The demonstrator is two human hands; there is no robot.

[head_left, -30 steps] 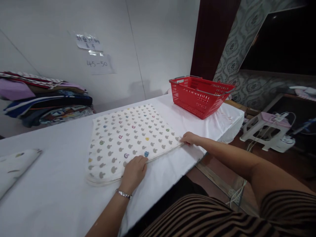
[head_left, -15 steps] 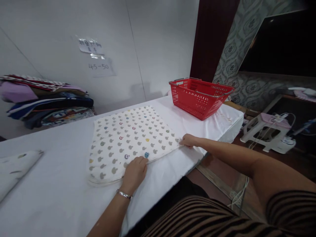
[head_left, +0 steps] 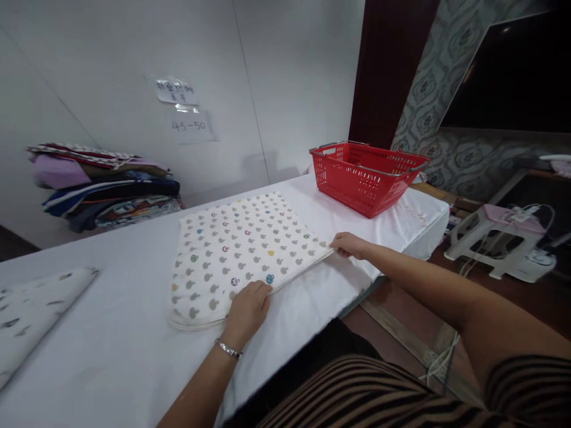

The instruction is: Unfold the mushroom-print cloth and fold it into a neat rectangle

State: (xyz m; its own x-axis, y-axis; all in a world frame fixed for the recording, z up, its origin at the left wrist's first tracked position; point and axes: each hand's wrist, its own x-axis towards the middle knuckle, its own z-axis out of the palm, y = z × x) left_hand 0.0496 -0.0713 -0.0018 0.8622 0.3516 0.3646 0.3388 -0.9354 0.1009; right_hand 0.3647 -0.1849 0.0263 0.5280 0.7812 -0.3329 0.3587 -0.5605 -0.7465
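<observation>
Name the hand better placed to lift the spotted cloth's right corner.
Right. The right hand already pinches the spotted cloth at that corner; the left hand rests on the near edge, further left.

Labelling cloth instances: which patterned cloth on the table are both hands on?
The mushroom-print cloth mid-table, left hand and right hand on its near edge; the other cloth lies untouched far left.

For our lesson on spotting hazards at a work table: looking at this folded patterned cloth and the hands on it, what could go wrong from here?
1. The folded cloth lies near the table's front edge; a pull by the right hand might drag it off.
2. The left hand rests only on the near hem, so layers could slip apart.
3. Cables trail on the floor: a possible trip.
</observation>
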